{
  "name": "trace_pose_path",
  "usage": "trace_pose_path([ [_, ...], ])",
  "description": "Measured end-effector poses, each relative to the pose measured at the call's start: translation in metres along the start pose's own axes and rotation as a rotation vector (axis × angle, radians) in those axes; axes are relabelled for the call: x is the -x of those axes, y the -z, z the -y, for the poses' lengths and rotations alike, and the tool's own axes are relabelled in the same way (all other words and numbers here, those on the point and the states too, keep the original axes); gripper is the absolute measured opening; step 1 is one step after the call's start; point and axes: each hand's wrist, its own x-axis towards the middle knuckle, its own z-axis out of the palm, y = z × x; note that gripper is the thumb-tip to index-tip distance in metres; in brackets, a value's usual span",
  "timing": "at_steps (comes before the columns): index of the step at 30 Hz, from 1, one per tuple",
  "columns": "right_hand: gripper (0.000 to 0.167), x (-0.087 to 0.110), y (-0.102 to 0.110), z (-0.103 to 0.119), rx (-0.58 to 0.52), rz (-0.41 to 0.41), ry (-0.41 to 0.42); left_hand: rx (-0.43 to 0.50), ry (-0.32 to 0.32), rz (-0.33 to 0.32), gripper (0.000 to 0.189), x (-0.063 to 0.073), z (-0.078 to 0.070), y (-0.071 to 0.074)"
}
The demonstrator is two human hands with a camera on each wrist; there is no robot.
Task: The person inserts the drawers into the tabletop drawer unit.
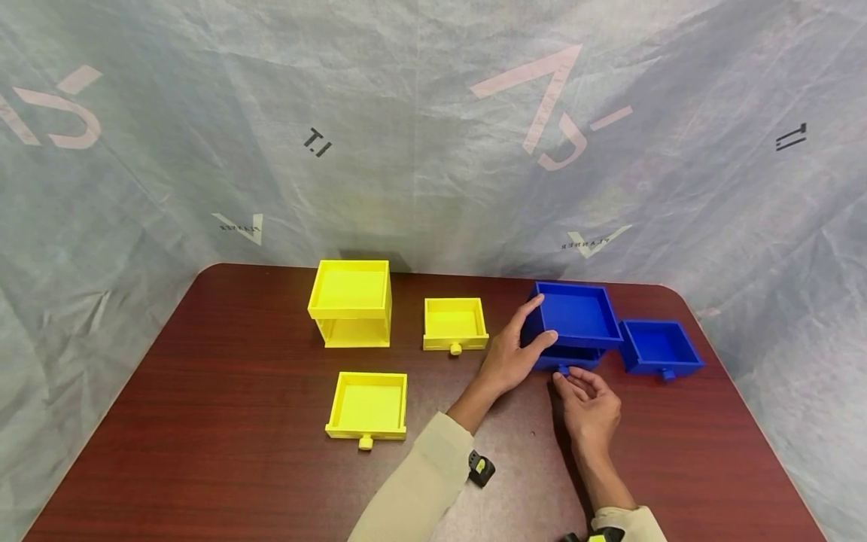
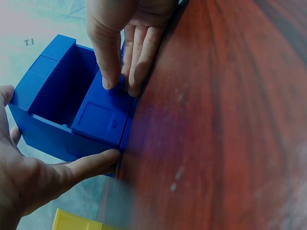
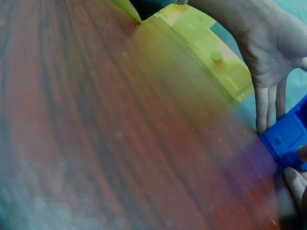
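Observation:
A blue drawer cabinet stands at the back right of the table. My left hand rests against its left side, thumb over the top front edge and the other fingers straight, reaching down the side in the right wrist view. In the cabinet's lower slot sits a blue drawer, its front slightly out in the head view. My right hand pinches this drawer's round knob between thumb and fingertips. The slot above it is vacant. A second blue drawer lies just right of the cabinet.
A yellow cabinet with an open front stands at the back left. One yellow drawer lies to its right, another yellow drawer nearer the front. Behind the brown table hangs a grey printed sheet.

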Motion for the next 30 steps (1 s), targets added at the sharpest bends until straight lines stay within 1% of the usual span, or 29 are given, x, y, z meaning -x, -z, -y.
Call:
trace_pose_path([
  [11, 0.027, 0.0005, 0.0001, 0.0016, 0.006, 0.001, -0.007, -0.001, 0.005, -0.002, 0.061, 0.0002, -0.0008, 0.0007],
  [18, 0.033, 0.0009, 0.0016, 0.0041, -0.085, -0.046, -0.011, 0.0, 0.01, 0.002, 0.061, -0.0001, -0.002, 0.0009],
  [22, 0.035, 0.0028, 0.0032, 0.0056, -0.071, -0.056, -0.025, 0.004, 0.012, 0.004, 0.061, 0.0012, -0.0023, 0.0012],
  [24, 0.033, 0.003, 0.004, 0.006, -0.071, -0.068, -0.026, 0.004, 0.014, 0.005, 0.061, 0.0018, -0.002, 0.0012],
  [30, 0.021, -0.0008, 0.0067, 0.0066, -0.226, -0.106, -0.082, -0.018, 0.016, 0.003, 0.061, 0.0018, -0.0025, 0.001],
])
